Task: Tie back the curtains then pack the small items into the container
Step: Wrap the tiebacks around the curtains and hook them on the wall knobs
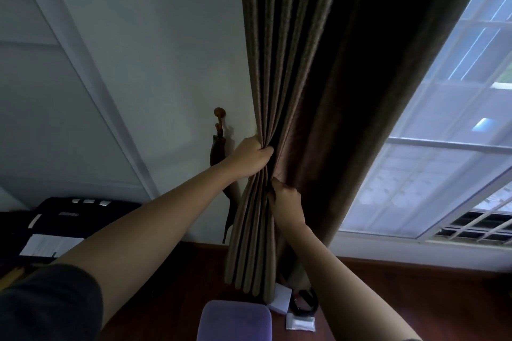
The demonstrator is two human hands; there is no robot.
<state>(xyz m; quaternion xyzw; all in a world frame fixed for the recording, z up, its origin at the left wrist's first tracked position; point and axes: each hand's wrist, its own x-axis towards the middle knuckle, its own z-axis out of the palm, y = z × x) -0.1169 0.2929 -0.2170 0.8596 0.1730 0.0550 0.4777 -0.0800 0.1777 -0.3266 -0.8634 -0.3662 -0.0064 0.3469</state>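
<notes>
Head view: curtain step in hand, packing not begun; the left hand grips the gathered folds of the dark brown pleated curtain, the right hand pinches the folds just below it. The dark fabric tieback strap hangs from the round wooden wall hook just left of the bundle; next move, I'd say, one hand frees to bring the strap round. Below, on the reddish-brown wooden desk: a small white box, a black coiled item, a clear packet, a lilac rounded object, perhaps the container; the curtain hem hangs over the box.
</notes>
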